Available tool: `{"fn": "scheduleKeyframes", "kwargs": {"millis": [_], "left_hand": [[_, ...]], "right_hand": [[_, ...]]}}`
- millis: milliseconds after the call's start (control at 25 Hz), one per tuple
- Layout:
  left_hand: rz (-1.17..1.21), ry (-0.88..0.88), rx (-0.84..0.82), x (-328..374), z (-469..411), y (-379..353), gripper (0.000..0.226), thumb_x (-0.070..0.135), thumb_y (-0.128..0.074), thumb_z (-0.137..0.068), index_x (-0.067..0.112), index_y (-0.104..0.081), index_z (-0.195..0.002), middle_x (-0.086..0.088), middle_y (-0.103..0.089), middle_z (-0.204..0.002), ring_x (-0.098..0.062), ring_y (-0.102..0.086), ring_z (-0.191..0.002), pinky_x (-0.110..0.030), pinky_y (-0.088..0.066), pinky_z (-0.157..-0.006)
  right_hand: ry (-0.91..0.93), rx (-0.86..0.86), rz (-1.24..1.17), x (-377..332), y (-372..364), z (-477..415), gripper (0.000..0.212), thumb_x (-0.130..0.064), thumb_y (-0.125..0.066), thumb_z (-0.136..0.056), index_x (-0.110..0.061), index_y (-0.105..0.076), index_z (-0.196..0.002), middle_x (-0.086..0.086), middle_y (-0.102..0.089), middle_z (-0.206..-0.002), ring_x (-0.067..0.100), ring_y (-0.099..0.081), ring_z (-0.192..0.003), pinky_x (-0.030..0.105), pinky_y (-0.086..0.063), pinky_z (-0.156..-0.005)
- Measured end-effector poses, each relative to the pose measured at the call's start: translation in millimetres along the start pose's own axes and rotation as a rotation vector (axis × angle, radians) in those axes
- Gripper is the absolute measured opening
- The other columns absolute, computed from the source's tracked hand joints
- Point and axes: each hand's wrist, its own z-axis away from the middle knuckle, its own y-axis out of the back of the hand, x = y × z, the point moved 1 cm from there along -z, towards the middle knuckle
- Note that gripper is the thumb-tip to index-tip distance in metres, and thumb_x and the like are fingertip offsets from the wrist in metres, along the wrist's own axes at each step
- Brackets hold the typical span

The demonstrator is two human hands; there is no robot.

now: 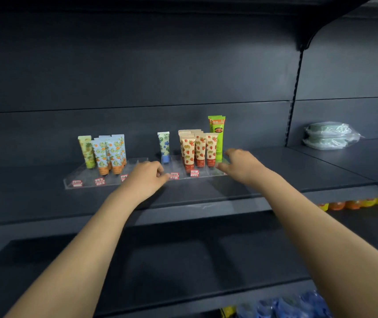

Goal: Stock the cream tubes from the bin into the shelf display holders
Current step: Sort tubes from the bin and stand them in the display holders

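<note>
With the cream tubes standing in the clear holder and the bin unseen, a straightening step is judged: the left hand is curled at its 6 o'clock lip, grip uncertain, the right hand is held loosely open at 3 o'clock, and another tube must be fetched next.

You'll see a clear bag of green round packs at the back of the right-hand shelf, orange and yellow containers under its front edge, and blue packets lowest.
</note>
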Motion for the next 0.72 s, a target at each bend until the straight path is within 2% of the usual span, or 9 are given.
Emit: {"fn": "scheduleKeyframes", "kwargs": {"millis": [120, 280, 480, 720], "left_hand": [[-0.106, 0.003, -0.044, -4.5, 36.0, 18.6, 0.033, 0.034, -0.052, -0.092, 0.009, -0.059, -0.112, -0.006, -0.060, -0.112, -0.022, -0.055, -0.104, -0.032, -0.044, -0.088], [-0.209, 0.012, -0.088, -14.4, 89.1, 47.0, 0.039, 0.038, -0.051, -0.092, 0.009, -0.056, -0.117, -0.009, -0.057, -0.119, -0.025, -0.054, -0.107, -0.035, -0.044, -0.091], [-0.364, -0.050, -0.142, -26.8, 157.8, 71.6, 0.045, 0.040, -0.047, -0.094, 0.010, -0.049, -0.127, -0.009, -0.051, -0.124, -0.025, -0.047, -0.115, -0.034, -0.042, -0.091], [-0.293, -0.056, -0.221, -59.9, 238.2, 56.5, 0.045, 0.040, -0.047, -0.093, 0.013, -0.047, -0.129, -0.008, -0.048, -0.127, -0.026, -0.043, -0.120, -0.039, -0.042, -0.097]], "right_hand": [[0.051, -0.044, 0.068, -15.7, 6.7, 26.8, 0.045, -0.034, -0.054, -0.092, -0.005, -0.049, -0.125, 0.015, -0.055, -0.125, 0.031, -0.053, -0.111, 0.039, -0.045, -0.091], [0.105, -0.076, 0.122, -44.3, 9.0, 68.8, 0.045, -0.031, -0.054, -0.092, -0.004, -0.047, -0.128, 0.017, -0.052, -0.128, 0.032, -0.050, -0.114, 0.038, -0.043, -0.090], [0.169, -0.112, 0.111, -82.0, -10.2, 131.8, 0.051, -0.033, -0.054, -0.092, -0.007, -0.041, -0.134, 0.015, -0.047, -0.135, 0.032, -0.045, -0.123, 0.040, -0.040, -0.100], [0.125, -0.228, 0.120, -116.1, -72.4, 210.2, 0.054, -0.038, -0.053, -0.092, -0.009, -0.041, -0.135, 0.014, -0.044, -0.139, 0.032, -0.039, -0.127, 0.047, -0.038, -0.103]]}}
